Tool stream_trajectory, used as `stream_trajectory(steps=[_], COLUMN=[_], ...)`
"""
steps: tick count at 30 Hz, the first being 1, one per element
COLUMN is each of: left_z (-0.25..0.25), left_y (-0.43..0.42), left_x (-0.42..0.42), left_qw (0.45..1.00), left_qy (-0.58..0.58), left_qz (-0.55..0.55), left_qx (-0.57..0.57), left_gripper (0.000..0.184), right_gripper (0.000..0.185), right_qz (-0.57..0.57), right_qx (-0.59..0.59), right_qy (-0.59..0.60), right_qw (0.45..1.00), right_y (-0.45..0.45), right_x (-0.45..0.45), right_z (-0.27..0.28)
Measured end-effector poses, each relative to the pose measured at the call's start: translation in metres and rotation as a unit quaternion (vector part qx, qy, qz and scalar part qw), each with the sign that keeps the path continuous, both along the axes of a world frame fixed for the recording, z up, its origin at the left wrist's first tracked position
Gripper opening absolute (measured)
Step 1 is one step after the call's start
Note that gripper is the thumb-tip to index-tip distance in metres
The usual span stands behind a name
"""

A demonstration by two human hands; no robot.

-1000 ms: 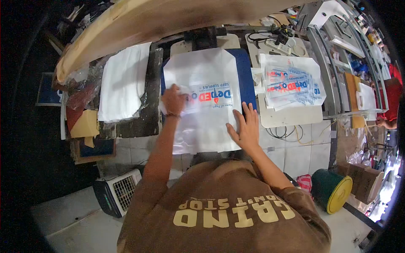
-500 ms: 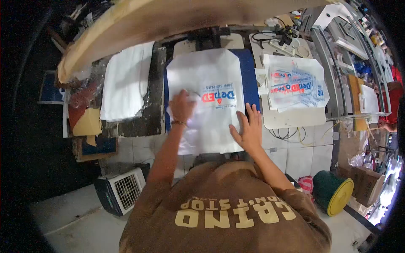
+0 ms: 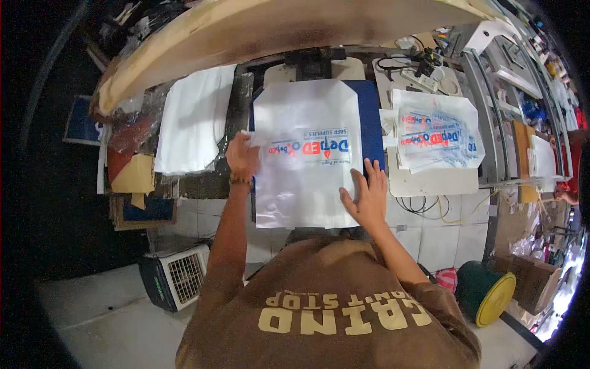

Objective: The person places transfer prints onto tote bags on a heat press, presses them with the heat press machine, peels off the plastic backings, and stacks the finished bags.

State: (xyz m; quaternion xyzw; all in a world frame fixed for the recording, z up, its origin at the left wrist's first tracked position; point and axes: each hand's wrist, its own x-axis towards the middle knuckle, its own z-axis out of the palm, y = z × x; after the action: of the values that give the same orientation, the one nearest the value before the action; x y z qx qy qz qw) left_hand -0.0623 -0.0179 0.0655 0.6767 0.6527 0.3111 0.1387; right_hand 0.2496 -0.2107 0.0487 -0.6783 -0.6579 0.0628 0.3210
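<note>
A white printed bag with blue and red lettering lies flat on a dark blue board. At the bag's left edge is my left hand, its fingers closed round something whitish, like a small wad or cloth, partly hidden. My right hand rests with spread fingers on the lower right part of the bag and holds nothing. On a pale board to the right is a pile of similar printed bags. Blank white sheets or bags are stacked to the left.
A large curved wooden piece spans the top of the view. Cables and a power strip lie at the back right, beside a metal frame. Below are a white-grilled appliance and a green bin. At far right, another person's hand shows.
My left hand has moved off the printed area to the bag's left edge, uncovering the lettering. My right hand stays on the bag. The whole view has shifted slightly.
</note>
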Motion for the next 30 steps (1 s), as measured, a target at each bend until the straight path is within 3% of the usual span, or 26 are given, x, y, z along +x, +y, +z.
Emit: stream_trajectory(steps=[1, 3, 4, 7, 9, 10, 15, 17, 19, 21, 23, 25, 27, 29, 30], left_z=[-0.012, -0.043, -0.042, -0.046, -0.043, -0.008, -0.017, -0.015, -0.027, -0.033, -0.029, -0.034, -0.032, -0.054, -0.046], left_y=[-0.009, -0.02, -0.026, -0.012, -0.037, -0.055, -0.005, -0.039, -0.015, 0.026, 0.01, -0.039, -0.056, -0.048, -0.036], left_x=[0.005, 0.011, 0.025, 0.076, 0.131, 0.147, 0.158, 0.177, 0.182, 0.186, 0.188, 0.182, 0.171, 0.132, 0.112], left_qw=[1.0, 0.957, 0.978, 0.972, 0.94, 0.944, 0.959, 0.901, 0.904, 0.926, 0.934, 0.924, 0.91, 0.934, 0.936], left_qy=[0.0, 0.204, 0.118, 0.149, 0.01, 0.08, 0.056, 0.037, 0.023, -0.003, 0.032, -0.033, -0.003, -0.046, -0.024], left_qz=[-0.006, -0.19, -0.158, -0.133, -0.264, -0.301, -0.269, -0.422, -0.421, -0.334, -0.332, -0.362, -0.41, -0.331, -0.333], left_qx=[-0.004, 0.082, 0.066, 0.124, 0.216, 0.104, 0.072, 0.098, 0.064, 0.177, 0.13, 0.116, 0.062, 0.128, 0.109], left_gripper=[0.022, 0.024, 0.026, 0.027, 0.027, 0.023, 0.026, 0.024, 0.026, 0.029, 0.038, 0.037, 0.031, 0.024, 0.021], right_gripper=[0.055, 0.055, 0.056, 0.056, 0.057, 0.057, 0.057, 0.058, 0.058, 0.059, 0.06, 0.06, 0.06, 0.061, 0.061], right_qz=[0.0, -0.001, 0.003, -0.003, -0.005, -0.002, -0.001, -0.004, -0.003, -0.001, -0.002, -0.001, -0.001, 0.005, 0.007], right_qx=[0.0, -0.002, 0.004, 0.002, -0.002, -0.007, 0.003, 0.006, -0.009, 0.019, 0.015, -0.012, 0.004, 0.014, 0.012], right_qy=[-0.003, -0.006, -0.003, 0.005, 0.005, 0.004, 0.01, 0.005, 0.006, 0.012, 0.0, 0.007, 0.007, 0.009, 0.009], right_qw=[1.0, 1.0, 1.0, 1.0, 1.0, 1.0, 1.0, 1.0, 1.0, 1.0, 1.0, 1.0, 1.0, 1.0, 1.0], right_y=[-0.001, -0.002, -0.002, -0.004, -0.001, -0.002, -0.004, 0.0, -0.007, -0.004, -0.006, -0.004, -0.003, -0.008, -0.007], right_x=[-0.001, 0.0, 0.0, -0.001, 0.0, 0.001, 0.002, 0.004, 0.002, 0.002, 0.002, 0.004, 0.004, 0.002, 0.003], right_z=[-0.001, -0.002, -0.003, -0.004, -0.003, -0.002, -0.001, 0.0, -0.002, 0.0, 0.004, 0.004, 0.0, -0.002, -0.001])
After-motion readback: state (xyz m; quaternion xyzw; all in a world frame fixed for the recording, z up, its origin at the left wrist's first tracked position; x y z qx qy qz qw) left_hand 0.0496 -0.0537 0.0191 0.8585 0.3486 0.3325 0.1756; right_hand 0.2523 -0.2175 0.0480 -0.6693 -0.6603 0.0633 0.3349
